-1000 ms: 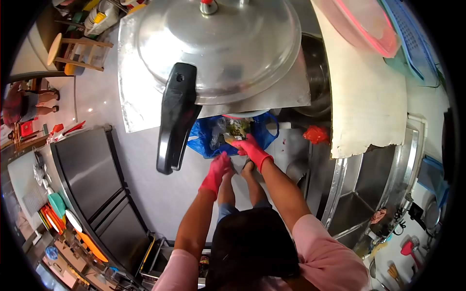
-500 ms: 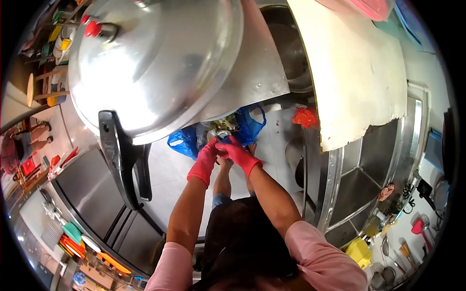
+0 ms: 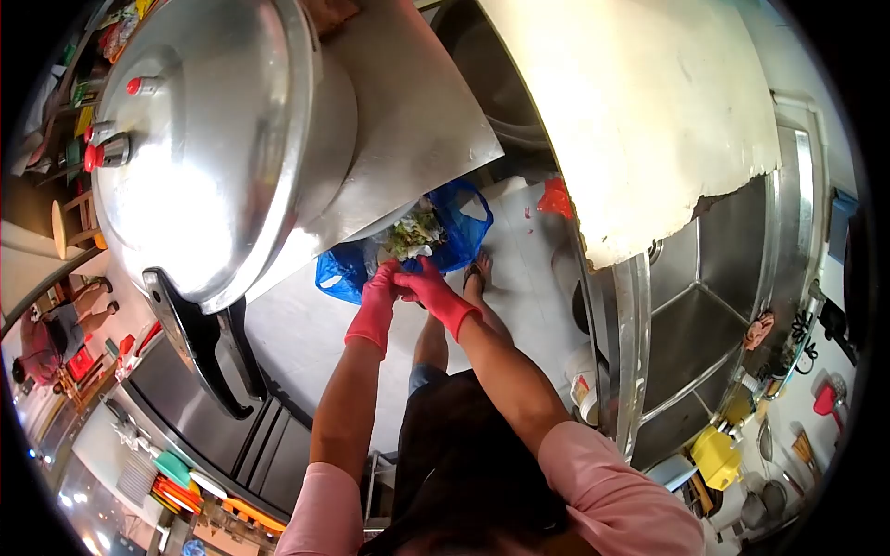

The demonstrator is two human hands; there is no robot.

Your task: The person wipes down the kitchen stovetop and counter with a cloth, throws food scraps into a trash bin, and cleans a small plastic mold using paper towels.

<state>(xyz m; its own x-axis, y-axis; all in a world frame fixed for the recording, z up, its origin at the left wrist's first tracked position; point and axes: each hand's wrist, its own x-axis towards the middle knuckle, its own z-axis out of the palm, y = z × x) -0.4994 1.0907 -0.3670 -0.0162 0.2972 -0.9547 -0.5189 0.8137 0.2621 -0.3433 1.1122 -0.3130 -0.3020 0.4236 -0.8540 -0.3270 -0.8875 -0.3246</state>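
Below the steel table edge, a blue plastic bag (image 3: 466, 227) stands with its mouth spread. Leafy vegetable scraps (image 3: 417, 229) and some white, crumpled bits lie inside it. At the bag's near side my left hand (image 3: 378, 298), in a pink-red rubber glove, has its fingers bent and closed. My right hand (image 3: 434, 293), gloved the same way, meets it with fingers curled inward. The fingertips of both hands come together, and whatever is between them is too small and hidden to name.
A large pressure cooker (image 3: 204, 139) with a black handle (image 3: 190, 343) stands at the left on the steel table (image 3: 417, 102). To the right are a worn pale board (image 3: 649, 120), a steel sink (image 3: 691, 324) and a red plastic bag (image 3: 554, 198). Another person (image 3: 60, 338) is far left.
The view has shifted, so the pressure cooker sits further left and more scraps show in the bag. My hands stay together, now slightly nearer me from the bag's contents.
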